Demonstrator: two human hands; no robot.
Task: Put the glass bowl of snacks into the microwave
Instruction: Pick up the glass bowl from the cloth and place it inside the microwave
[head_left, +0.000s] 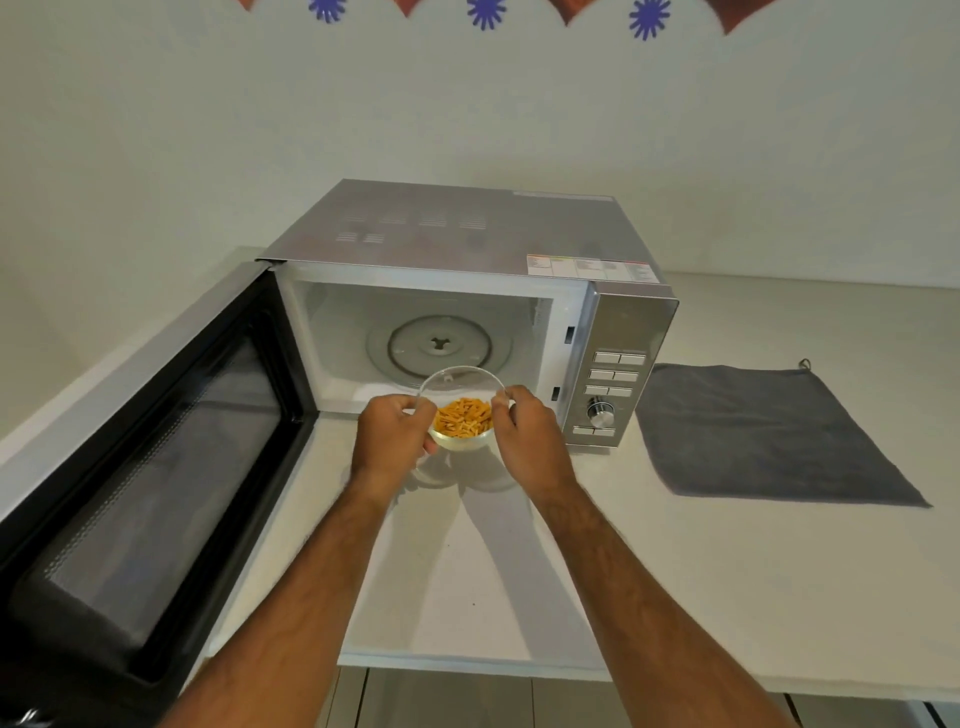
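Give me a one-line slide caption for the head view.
Both hands, left hand and right hand, hold a glass bowl of snacks before the open microwave.

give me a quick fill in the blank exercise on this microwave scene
1. The microwave door is ___.
2. The glass bowl is held by ___ hands, left hand and right hand.
3. The snacks in the bowl are ___ in colour.
4. The grey cloth lies to the ___ of the microwave.

Missing words: open; two; orange; right
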